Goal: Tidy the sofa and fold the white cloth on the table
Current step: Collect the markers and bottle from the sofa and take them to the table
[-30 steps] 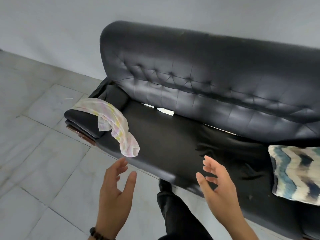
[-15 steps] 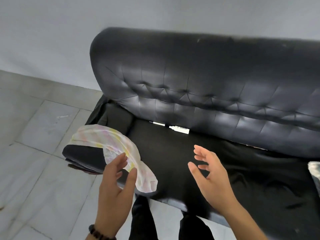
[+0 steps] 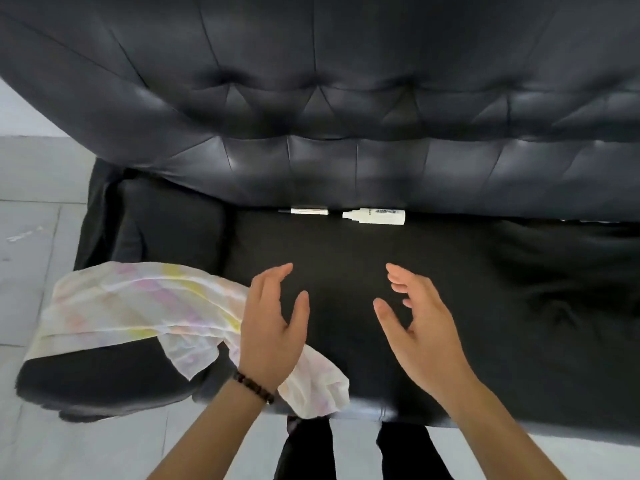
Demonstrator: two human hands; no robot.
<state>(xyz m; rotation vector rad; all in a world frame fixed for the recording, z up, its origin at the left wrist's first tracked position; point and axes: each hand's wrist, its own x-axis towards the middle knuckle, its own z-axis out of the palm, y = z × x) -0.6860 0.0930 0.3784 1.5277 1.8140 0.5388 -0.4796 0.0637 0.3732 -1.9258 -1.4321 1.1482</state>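
Grips released, left hand (image 3: 273, 327) and right hand (image 3: 420, 327) hover above the sofa (image 3: 346, 258), the cloth (image 3: 138, 306) stretching leftward, perhaps touching the left hand.

Reaches both bare forearms forward. Holds the left hand (image 3: 273, 327) edge-up, palm turned inward, fingers straight and close together, thumb spread to their right. Holds the right hand (image 3: 422, 327) opposite, palm facing back at it, fingers loosely bent and fanned, thumb apart on their left. Grips nothing with either. Seems to hover both without contact beneath the fingertips, though hard to judge from above.
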